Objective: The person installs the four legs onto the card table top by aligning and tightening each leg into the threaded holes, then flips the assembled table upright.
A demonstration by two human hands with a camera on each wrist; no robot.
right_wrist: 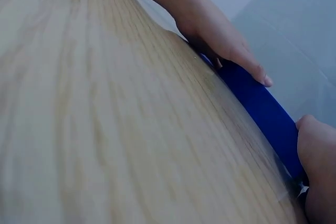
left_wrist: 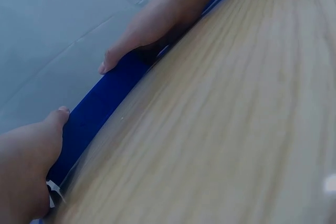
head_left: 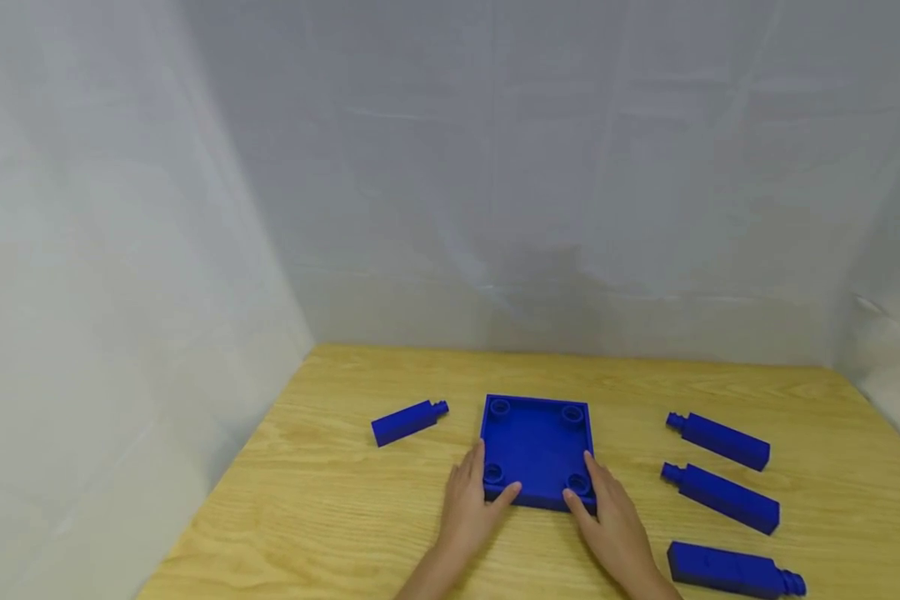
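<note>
A blue square plate (head_left: 537, 446) lies flat on the wooden table (head_left: 330, 517), near the middle and close to the near edge, its recessed face up with a round socket in each of its four corners. It is roughly square, so it has no marked long axis; its sides run nearly parallel to the table's edges, turned very slightly.

The left hand (head_left: 471, 500) holds the plate's near left corner: fingers lie along the left side wall and the thumb rests on the near edge, so the grip is a loose clasp on that corner. The right hand (head_left: 609, 517) mirrors it at the near right corner, thumb on the near edge and fingers along the right wall. In the left wrist view the plate's near wall (left_wrist: 100, 111) shows as a blue band with a thumb at each end.

Four blue square pegs with threaded round tips lie on their sides around the plate. One peg (head_left: 407, 421) is left of it, tip pointing right toward the plate. Three lie well to the right: the far peg (head_left: 720, 440) and middle peg (head_left: 722, 497) point their tips left, the near peg (head_left: 733, 571) points right. Nothing lies between the hands and the plate.
</note>
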